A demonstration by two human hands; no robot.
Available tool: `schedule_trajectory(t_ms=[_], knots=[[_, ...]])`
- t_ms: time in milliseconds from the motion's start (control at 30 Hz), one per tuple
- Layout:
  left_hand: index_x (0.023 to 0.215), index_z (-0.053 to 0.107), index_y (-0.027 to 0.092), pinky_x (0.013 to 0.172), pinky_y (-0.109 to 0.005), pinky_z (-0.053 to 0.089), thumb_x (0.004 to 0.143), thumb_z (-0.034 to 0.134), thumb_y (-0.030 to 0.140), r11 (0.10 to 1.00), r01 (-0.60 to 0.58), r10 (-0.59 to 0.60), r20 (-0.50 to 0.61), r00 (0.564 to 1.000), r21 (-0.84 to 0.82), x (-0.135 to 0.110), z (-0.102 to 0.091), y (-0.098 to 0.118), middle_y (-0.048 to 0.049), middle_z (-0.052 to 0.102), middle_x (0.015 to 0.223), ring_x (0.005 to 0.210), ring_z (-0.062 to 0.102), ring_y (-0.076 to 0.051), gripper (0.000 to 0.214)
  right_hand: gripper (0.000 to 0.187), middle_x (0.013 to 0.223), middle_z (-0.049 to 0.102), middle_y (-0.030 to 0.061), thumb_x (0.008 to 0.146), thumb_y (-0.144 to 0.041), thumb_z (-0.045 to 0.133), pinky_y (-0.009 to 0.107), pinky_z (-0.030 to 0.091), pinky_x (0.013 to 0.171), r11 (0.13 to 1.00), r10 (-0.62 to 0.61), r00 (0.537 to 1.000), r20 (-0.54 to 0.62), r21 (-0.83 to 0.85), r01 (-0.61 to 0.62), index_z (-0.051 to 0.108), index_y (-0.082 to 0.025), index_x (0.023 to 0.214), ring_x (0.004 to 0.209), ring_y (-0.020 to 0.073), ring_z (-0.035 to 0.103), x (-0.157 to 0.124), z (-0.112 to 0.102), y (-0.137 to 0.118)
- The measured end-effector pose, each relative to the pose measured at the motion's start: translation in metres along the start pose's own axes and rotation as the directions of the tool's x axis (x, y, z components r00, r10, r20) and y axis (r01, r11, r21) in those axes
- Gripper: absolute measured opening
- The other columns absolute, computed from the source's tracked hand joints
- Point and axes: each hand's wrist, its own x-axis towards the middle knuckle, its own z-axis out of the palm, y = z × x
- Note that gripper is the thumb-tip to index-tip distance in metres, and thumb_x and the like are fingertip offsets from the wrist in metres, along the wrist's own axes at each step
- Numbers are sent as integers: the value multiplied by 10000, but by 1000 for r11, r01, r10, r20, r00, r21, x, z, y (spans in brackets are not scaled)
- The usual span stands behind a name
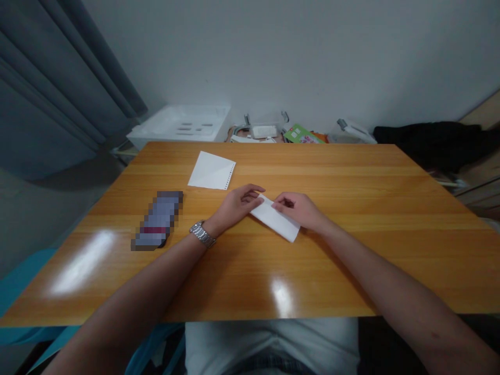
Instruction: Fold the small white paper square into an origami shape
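A folded white sheet of paper [276, 219] lies slantwise near the middle of the wooden table [351, 271], a narrow strip in shape. My left hand [240, 202] grips its upper left end, thumb on top and fingers curled at the far edge. On the far long edge, my right hand [299, 208] pinches the paper between thumb and bent fingers. Parts of the fingers on both hands are hidden behind the paper. Left of and beyond my left hand, a second white sheet [212, 171] with a perforated right edge lies flat.
A phone [159, 219], blurred out, rests on the table's left side. Past the far edge stand a white plastic basin [183, 122], a green booklet [300, 134] and other clutter. A dark cloth [425, 148] is at the right, a grey curtain [50, 78] at the left.
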Motion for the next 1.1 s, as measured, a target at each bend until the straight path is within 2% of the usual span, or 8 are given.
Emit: schedule_trajectory(t_ms=[133,300,467,600,733,900,1100], knots=[[1193,642,155,819,-300,568,904,703,316,996,-14,6,-86,996,-93,2,0,-2,-89,729,1017,909,697,-170,336,300,811,717,48,878,-469,673,277,436,599,994,43,997,-69,101,-36,705,-170,877,682,165,604,1,2,1],[1052,740,162,823,-302,573,902,711,304,999,-26,19,-156,988,-40,2,2,-4,-78,767,999,898,711,-170,209,320,798,696,40,857,-492,692,268,423,585,980,45,998,-44,198,-35,683,-173,859,663,154,585,0,5,2],[1052,776,182,801,-308,588,904,716,320,1000,-23,23,-145,989,-2,1,3,-1,-73,789,1030,894,727,-179,211,301,828,695,39,867,-478,697,278,439,635,971,27,1000,-3,239,-26,679,-177,864,709,159,599,-2,7,0],[1056,785,194,830,-316,593,916,701,316,996,-43,50,-87,995,79,-2,5,4,-68,790,1057,923,734,-184,203,307,843,698,39,886,-481,693,277,435,640,962,10,1000,20,271,-15,691,-174,891,716,155,600,-3,10,-2],[1071,777,198,827,-308,598,929,687,329,996,-60,64,-54,997,68,-4,8,7,-68,788,1059,928,734,-181,213,312,844,698,40,902,-484,680,277,436,640,967,-4,1000,-2,255,4,702,-173,893,721,154,596,-3,13,-1],[1058,744,165,817,-291,603,918,699,327,998,-66,65,-102,993,0,-5,10,12,-76,780,1007,885,730,-166,219,332,830,697,37,880,-509,697,273,427,603,952,27,999,-37,305,-14,702,-178,889,694,153,585,-3,14,-2],[1113,735,176,840,-277,586,931,691,330,997,-83,83,-65,994,8,-6,10,12,-72,773,1081,942,723,-163,242,346,789,682,25,847,-528,724,272,413,598,938,56,995,-80,346,-25,689,-184,842,672,149,562,-2,13,-5]])
